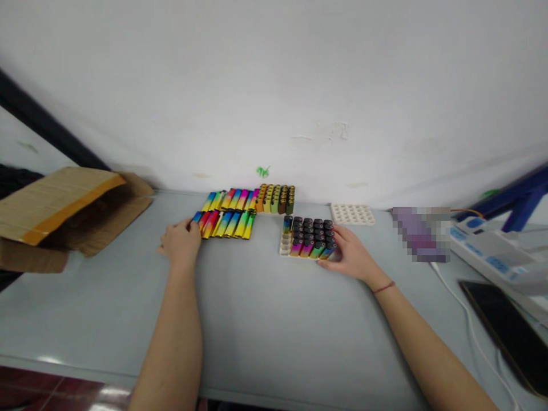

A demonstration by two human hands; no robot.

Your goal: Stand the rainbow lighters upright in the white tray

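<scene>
Several rainbow-coloured lighters (225,223) lie flat in a row on the grey table (265,319), with a second row (231,199) behind them. My left hand (180,242) rests at the left end of the near row, fingers curled on the end lighter. A white slotted tray (286,244) holds several upright lighters (310,235) with black tops. My right hand (349,254) grips the tray's right front corner, fingers against the lighters. Another batch of upright lighters (277,198) stands by the wall.
An open cardboard box (55,214) lies on its side at the left. An unfilled white tray (353,214) sits behind my right hand. At the right are a white device (488,251) with a cable, a dark phone (507,328) and a blurred patch.
</scene>
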